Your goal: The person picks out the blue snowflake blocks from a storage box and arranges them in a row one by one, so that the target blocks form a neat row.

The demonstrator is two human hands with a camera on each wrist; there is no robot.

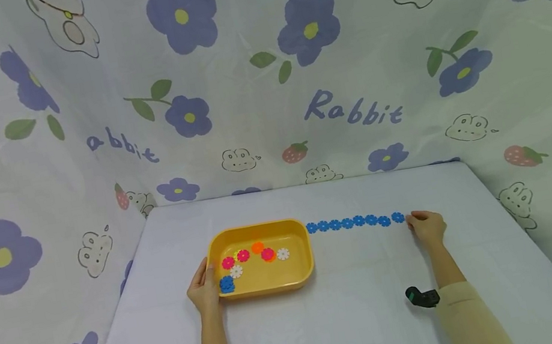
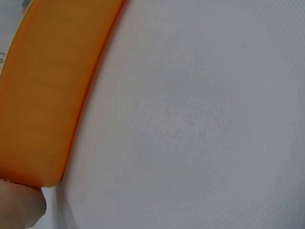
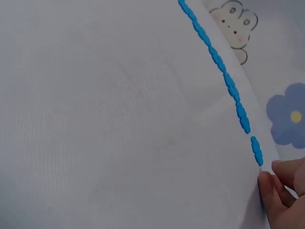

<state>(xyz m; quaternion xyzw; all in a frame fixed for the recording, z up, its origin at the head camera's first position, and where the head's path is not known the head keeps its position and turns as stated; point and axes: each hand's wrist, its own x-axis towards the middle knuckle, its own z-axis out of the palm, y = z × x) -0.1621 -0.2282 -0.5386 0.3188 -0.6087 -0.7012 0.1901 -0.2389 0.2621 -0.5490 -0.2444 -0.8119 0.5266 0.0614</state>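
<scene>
A row of several blue flower-shaped plastic pieces (image 1: 347, 223) runs rightward from beside a yellow tray (image 1: 268, 290). The rightmost blue flower piece (image 1: 397, 217) lies a small gap apart from the others. My right hand (image 1: 427, 226) is at the outer edge of that piece, thumb and index fingertips slightly parted in the right wrist view, with nothing visible between them. With my left hand (image 1: 203, 289) I grip the tray's left side; in the left wrist view part of that hand (image 2: 20, 205) shows at the tray's corner.
Inside the tray lie pink (image 1: 243, 255), orange (image 1: 258, 248), white (image 1: 282, 254) and blue flower pieces (image 1: 226, 284). A white cloth (image 1: 353, 305) covers the table. Behind it hangs a curtain (image 1: 237, 69) printed with flowers and rabbits.
</scene>
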